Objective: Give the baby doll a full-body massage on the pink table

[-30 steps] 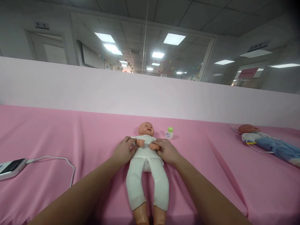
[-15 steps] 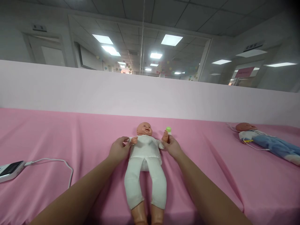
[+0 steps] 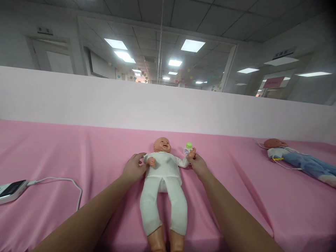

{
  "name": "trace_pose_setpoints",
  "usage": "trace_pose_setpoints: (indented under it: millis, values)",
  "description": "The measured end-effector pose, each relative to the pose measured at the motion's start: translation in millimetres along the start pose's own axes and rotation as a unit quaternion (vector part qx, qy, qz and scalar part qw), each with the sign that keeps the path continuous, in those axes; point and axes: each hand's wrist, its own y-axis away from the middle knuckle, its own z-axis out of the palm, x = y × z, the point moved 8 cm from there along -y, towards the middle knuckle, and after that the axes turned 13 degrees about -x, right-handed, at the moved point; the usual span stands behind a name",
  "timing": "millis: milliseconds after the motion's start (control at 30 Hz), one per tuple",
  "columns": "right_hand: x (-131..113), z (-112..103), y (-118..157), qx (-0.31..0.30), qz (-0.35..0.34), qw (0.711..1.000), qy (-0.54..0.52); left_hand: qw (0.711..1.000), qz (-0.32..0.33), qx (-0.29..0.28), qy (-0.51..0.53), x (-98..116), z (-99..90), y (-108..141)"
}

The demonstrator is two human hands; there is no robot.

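Observation:
A baby doll [image 3: 164, 164] in a white top and white trousers lies face up on the pink sheet, bare feet toward me. My left hand [image 3: 134, 168] is closed around its sleeved arm on the left, with the doll's small fist bent over its chest. On the other side, my right hand [image 3: 198, 165] pinches the doll's other arm near the sleeve cuff, and that arm is stretched outward. Just behind the doll's raised hand stands a small white bottle [image 3: 187, 151] with a green cap [image 3: 189, 145], partly hidden by that hand.
The pink sheet [image 3: 105, 147] covers the long table. A white device with a dark screen [image 3: 13, 189] and a cable [image 3: 60, 179] lies at left. At far right lies another doll in blue trousers [image 3: 307, 162], with thin tubing about it. A white partition [image 3: 157, 108] and glass rise behind.
My right hand has drawn the doll's arm outward to the right, straightening it, and more of the bottle shows. My left hand has hardly moved; the doll's fist there sits slightly lower.

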Motion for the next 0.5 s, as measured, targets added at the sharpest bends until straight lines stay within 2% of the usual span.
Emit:
trace_pose_setpoints:
  millis: [100,167,500]
  values:
    - [-2,3,3,-0.007,0.029,0.999,-0.025,0.999,0.045,-0.021,-0.020,13,4.7,3]
    - [-6,6,4,-0.015,0.027,0.999,-0.016,0.998,0.053,-0.023,-0.029,15,5.8,4]
    - [-32,16,16,-0.046,-0.007,0.999,0.005,1.000,-0.009,0.024,-0.015,-7,-0.6,-2]
